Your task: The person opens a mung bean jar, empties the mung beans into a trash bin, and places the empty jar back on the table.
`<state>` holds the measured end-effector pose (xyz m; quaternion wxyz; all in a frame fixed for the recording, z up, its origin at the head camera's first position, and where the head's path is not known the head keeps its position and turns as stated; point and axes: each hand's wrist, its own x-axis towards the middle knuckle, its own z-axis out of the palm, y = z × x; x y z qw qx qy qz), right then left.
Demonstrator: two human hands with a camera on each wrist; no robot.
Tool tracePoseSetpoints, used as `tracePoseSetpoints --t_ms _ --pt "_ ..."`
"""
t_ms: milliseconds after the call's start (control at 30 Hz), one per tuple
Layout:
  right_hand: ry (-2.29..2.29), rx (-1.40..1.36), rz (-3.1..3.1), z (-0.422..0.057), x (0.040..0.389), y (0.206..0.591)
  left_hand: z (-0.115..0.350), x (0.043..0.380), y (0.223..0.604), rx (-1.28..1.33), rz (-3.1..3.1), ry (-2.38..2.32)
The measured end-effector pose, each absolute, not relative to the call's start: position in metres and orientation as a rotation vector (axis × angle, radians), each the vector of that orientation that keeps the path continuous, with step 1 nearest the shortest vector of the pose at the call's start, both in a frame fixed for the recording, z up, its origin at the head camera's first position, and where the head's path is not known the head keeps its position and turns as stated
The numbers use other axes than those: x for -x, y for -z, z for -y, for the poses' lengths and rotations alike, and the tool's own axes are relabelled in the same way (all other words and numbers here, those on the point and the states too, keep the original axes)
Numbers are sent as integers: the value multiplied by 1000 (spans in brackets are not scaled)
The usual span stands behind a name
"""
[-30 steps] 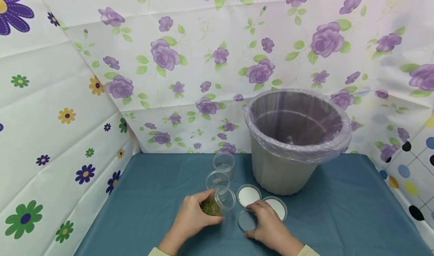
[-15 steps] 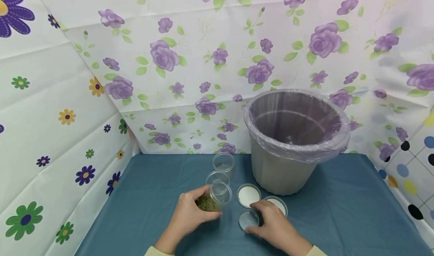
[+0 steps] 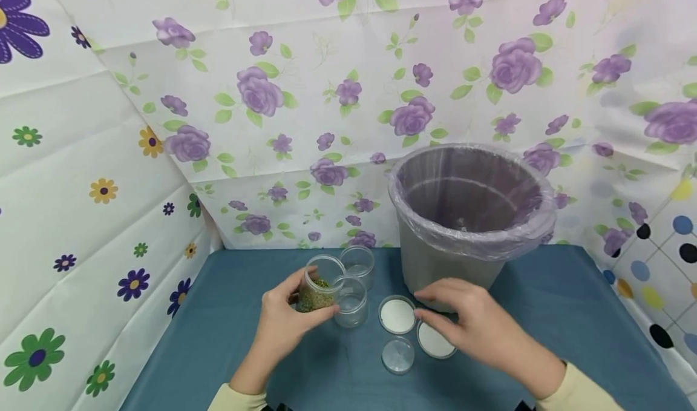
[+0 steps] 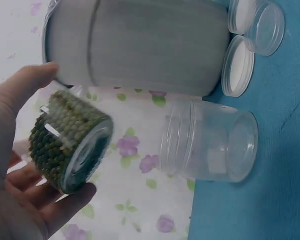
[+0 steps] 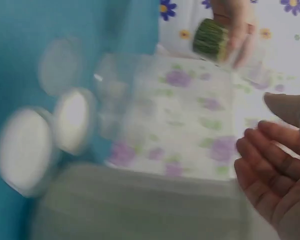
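Note:
My left hand [image 3: 283,320] grips a clear plastic jar [image 4: 70,140] part filled with small green beans. Its thumb and fingers lie around opposite sides, and the jar is tilted, raised off the table. Just right of it, an empty clear jar [image 3: 351,314] stands upright; a second empty jar [image 3: 357,270] is behind. My right hand [image 3: 479,323] holds nothing and hovers over the lids with fingers relaxed and thumb apart. Under and near it lie two white-lined lids, one left [image 3: 397,315] and one right [image 3: 437,341], plus a transparent lid [image 3: 398,356] nearer me.
A large grey bin [image 3: 454,275] lined with a clear bag stands behind the lids. Blue cloth [image 3: 544,314] covers the table. Flowered sheets [image 3: 261,157] hang along the back and sides.
My right hand has let go of the transparent lid, leaving it on the table, and has moved up and right. My left hand has carried the bean jar left and farther from me.

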<state>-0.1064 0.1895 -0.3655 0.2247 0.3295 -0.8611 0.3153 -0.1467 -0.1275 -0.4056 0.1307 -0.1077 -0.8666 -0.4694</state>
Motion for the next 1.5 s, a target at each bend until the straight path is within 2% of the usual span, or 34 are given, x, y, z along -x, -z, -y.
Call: tracePoseSetpoints --t_ms 100,200,367,533,800,1033,1500 --pt "-808 -1023 2154 -195 111 331 126 147 399 256 2473 1397" --pt "-786 -1021 1990 -202 114 299 123 143 384 214 2445 1425" --pt "-746 -777 1909 -221 121 255 126 149 385 229 2355 1409" --pt "-724 -531 1949 -247 137 232 128 155 385 234 2291 1384" --pt "-661 -178 2089 -289 162 225 130 158 377 242 2287 1335" --pt "-636 58 2360 -327 184 237 132 160 373 256 2283 1335" --pt "-581 169 2760 -350 198 257 129 163 369 273 2312 1376"
